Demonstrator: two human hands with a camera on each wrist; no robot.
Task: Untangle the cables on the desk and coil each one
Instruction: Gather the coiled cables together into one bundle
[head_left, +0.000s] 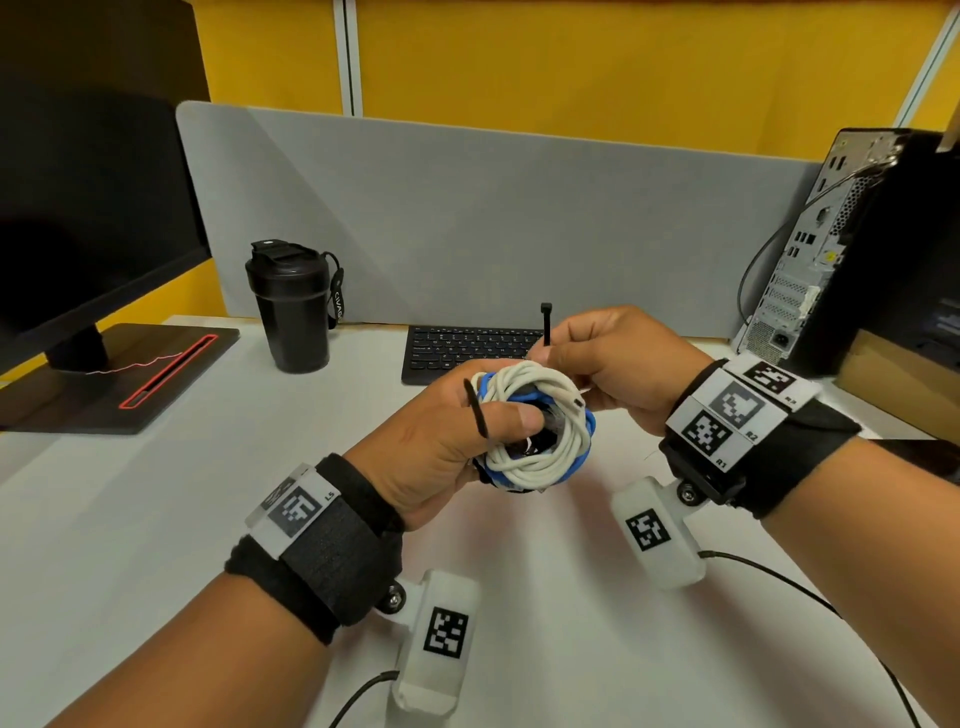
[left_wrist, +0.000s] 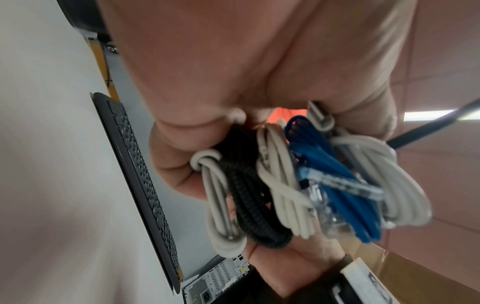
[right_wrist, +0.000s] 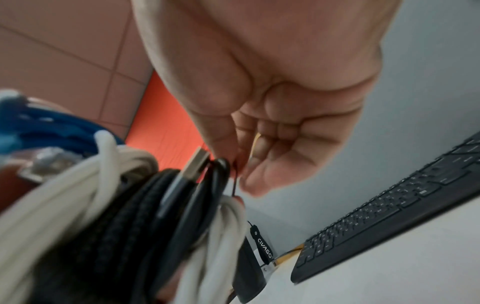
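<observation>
A coiled bundle of cables (head_left: 540, 431) hangs above the white desk (head_left: 156, 519), made of white, blue and black loops. My left hand (head_left: 511, 421) grips it, thumb across the top and fingers underneath. In the left wrist view the white cable (left_wrist: 283, 185), the blue cable (left_wrist: 337, 197) and the braided black cable (left_wrist: 249, 201) lie side by side in my left hand (left_wrist: 233, 82). My right hand (head_left: 550, 353) pinches a black zip tie (head_left: 547, 325) just above the bundle, its head pointing up. The tie's tail (head_left: 477, 410) crosses my left thumb. The right wrist view shows the zip tie (right_wrist: 234, 185) held between the fingertips (right_wrist: 257, 185).
A black keyboard (head_left: 467, 348) lies just behind the hands. A black tumbler (head_left: 293, 306) stands at the back left, beside a monitor (head_left: 78, 208) on its flat base (head_left: 130, 374). A PC tower (head_left: 857, 249) and a cardboard box (head_left: 904, 374) stand at the right.
</observation>
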